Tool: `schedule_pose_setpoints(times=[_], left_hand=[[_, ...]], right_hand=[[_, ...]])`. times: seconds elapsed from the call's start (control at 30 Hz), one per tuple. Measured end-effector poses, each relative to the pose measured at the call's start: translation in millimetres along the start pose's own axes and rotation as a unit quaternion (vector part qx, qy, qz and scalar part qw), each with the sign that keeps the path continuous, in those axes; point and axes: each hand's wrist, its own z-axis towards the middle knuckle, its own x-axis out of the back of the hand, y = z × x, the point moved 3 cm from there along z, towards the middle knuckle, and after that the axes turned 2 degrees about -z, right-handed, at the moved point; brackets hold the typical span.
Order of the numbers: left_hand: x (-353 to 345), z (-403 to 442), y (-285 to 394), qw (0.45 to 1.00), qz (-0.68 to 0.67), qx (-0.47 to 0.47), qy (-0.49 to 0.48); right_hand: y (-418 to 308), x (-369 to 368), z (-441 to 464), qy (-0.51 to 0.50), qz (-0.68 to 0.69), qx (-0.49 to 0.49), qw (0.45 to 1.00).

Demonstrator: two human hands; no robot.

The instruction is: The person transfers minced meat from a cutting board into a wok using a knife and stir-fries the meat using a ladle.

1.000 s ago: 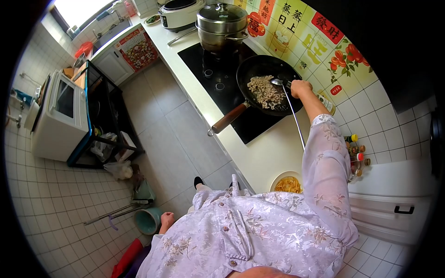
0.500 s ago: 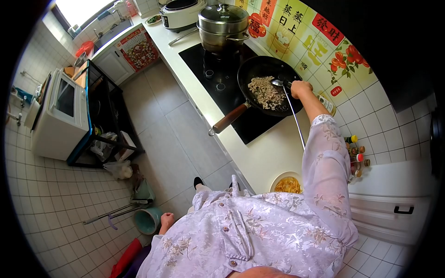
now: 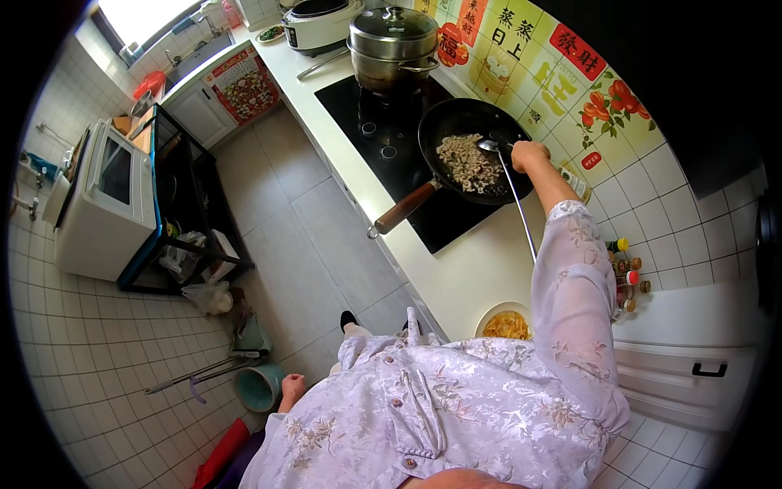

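My right hand (image 3: 531,155) is closed at the far right rim of a black frying pan (image 3: 433,134), where its small side handle sits, mostly hidden by my fingers. Crumbled cooked minced meat (image 3: 468,163) lies in the pan. A metal ladle (image 3: 520,208) rests with its bowl in the meat, and its long shaft leans over the rim and passes under my right sleeve. The pan's long wooden handle (image 3: 406,208) points toward the counter's front edge, untouched. Down by my side, my left hand (image 3: 293,391) hangs in a loose fist with nothing visible in it.
A lidded steel pot (image 3: 391,53) stands on the black cooktop (image 3: 358,134) behind the pan. On the counter nearer me is a bowl of yellow food (image 3: 507,324). A jar (image 3: 575,184) and several seasoning bottles (image 3: 626,277) stand along the tiled wall.
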Motion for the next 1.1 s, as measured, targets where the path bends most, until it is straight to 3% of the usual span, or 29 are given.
schedule_pose_setpoints(times=[0.3,0.4,0.5,0.57,0.6,0.67,0.73,0.8,1.1], left_hand=[[4,-3,8,1.0,-0.011,0.005,-0.006],[4,10,1,1.0,-0.004,-0.003,-0.009],[5,20,2,1.0,0.014,-0.027,-0.006],[3,31,2,0.998,0.038,-0.052,0.004],[1,38,3,0.998,0.049,-0.037,0.008],[3,41,11,0.997,0.067,-0.027,0.009],[8,44,20,1.0,-0.004,-0.007,-0.007],[13,45,30,1.0,0.009,-0.019,-0.021],[10,67,26,0.992,0.114,-0.059,-0.004]], right_hand=[[23,7,-6,0.028,0.104,0.001,0.994],[40,6,-17,0.106,0.153,0.016,0.982],[63,-9,-7,0.177,0.215,0.024,0.96],[79,-18,-7,0.278,0.262,0.078,0.921],[88,-26,-6,0.276,0.263,0.072,0.921],[107,-33,-24,0.287,0.402,0.068,0.867],[125,-45,-39,0.269,0.477,0.039,0.836],[142,-66,-40,0.278,0.519,0.0,0.808],[178,-152,-51,0.225,0.529,-0.163,0.802]])
